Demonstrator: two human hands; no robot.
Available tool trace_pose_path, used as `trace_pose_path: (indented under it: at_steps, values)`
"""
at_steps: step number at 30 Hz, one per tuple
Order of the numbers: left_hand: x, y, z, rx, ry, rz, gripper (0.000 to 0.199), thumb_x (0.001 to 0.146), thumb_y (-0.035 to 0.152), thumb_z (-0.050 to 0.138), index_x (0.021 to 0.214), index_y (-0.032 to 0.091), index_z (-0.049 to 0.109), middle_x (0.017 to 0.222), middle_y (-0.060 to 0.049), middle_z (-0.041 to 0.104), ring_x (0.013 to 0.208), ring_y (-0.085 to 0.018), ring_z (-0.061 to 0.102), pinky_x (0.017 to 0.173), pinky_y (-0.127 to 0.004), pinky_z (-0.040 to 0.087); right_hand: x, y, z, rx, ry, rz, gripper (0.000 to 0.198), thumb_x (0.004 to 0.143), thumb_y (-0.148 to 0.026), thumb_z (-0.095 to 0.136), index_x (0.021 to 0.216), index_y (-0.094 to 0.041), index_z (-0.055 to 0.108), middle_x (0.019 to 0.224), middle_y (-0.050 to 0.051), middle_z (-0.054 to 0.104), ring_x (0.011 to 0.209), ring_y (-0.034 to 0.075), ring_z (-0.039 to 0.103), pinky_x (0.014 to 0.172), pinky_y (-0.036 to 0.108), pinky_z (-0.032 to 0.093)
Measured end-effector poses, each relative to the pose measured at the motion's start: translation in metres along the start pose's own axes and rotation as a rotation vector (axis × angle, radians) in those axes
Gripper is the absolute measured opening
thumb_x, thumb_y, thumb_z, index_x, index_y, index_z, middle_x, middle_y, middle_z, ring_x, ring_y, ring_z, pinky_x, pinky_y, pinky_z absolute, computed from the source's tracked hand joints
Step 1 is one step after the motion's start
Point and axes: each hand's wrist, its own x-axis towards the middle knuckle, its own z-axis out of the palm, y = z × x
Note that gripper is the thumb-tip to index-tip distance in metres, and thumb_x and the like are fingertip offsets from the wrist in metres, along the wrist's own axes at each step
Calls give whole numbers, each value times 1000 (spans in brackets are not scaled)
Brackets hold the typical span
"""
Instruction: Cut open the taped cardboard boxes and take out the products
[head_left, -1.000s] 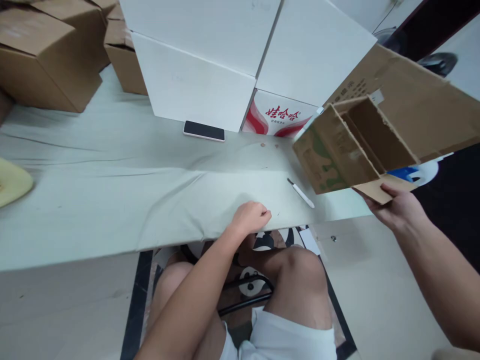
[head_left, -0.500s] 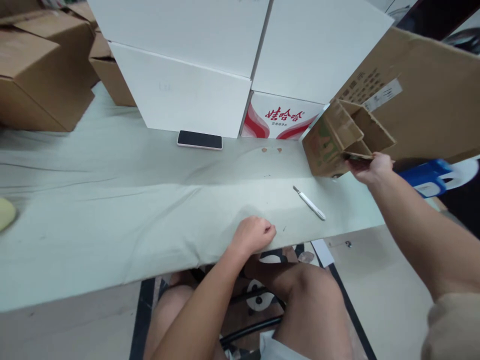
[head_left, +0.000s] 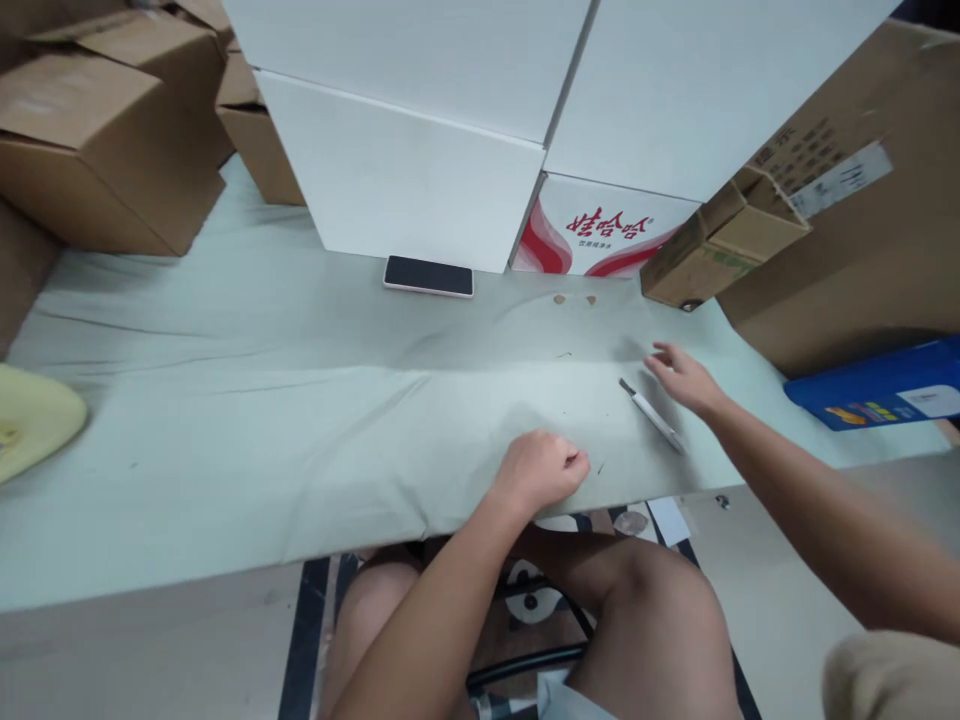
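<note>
My left hand (head_left: 541,472) rests on the cloth near the table's front edge, closed in a fist with nothing showing from it. My right hand (head_left: 681,378) is over the cloth with its fingers apart, holding nothing. Just left of and below it lies a slim white-handled tool (head_left: 654,420) with a narrow dark tip, perhaps a craft knife. Beyond the right hand, a small open cardboard box (head_left: 712,245) stands against a white carton with red print (head_left: 600,235). Two tiny brown scraps (head_left: 575,300) lie before that carton.
Large white boxes (head_left: 405,170) form a wall at the back, with a phone (head_left: 428,277) at their foot. Brown cartons (head_left: 142,150) stand at the back left. A yellow object (head_left: 41,420) lies at the left edge, a blue package (head_left: 885,385) at the right beside a big cardboard sheet (head_left: 840,230).
My right hand has let go of the small cardboard box and drawn back toward the white-handled tool. The box now stands farther back, turned. My left fist stays put while the view shifts.
</note>
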Motion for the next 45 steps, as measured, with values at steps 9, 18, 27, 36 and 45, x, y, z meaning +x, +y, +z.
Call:
trace_pose_path:
  at_steps: [9,18,27,36,45]
  values:
    - [-28,-2,-4,-106,127,38,35,94,30,51,79,19,80,81,-12,77,81,-25,68,69,-33,39,-100,29,7,-237,-196,-66,38,70,-33,66,105,-21,69,97,11,76,86,27,72,87,41,57]
    - [-69,-22,-30,-210,235,11,34,91,32,51,85,19,82,88,-13,79,84,-26,71,71,-34,47,-105,-108,20,-130,-208,-304,21,79,-39,40,76,-24,55,70,4,68,68,20,66,64,32,54]
    - [-104,-58,-61,-306,265,-81,38,93,36,48,81,20,80,90,-11,79,88,-26,72,69,-33,45,-68,-439,138,-5,-156,-1015,32,94,-35,45,109,-22,69,103,10,73,103,29,67,100,49,53]
    - [-121,-88,-91,-370,227,-197,30,94,34,53,101,21,80,102,-11,79,97,-28,72,74,-33,48,-56,-651,221,-146,21,-1152,54,92,-38,62,143,-22,56,159,17,45,148,47,38,118,74,33]
    - [-124,-89,-92,-426,331,-245,33,96,36,51,86,21,79,86,-11,78,82,-24,70,64,-33,38,-64,-633,192,-400,-29,-1089,53,99,-25,36,141,2,53,161,24,43,149,38,45,123,59,28]
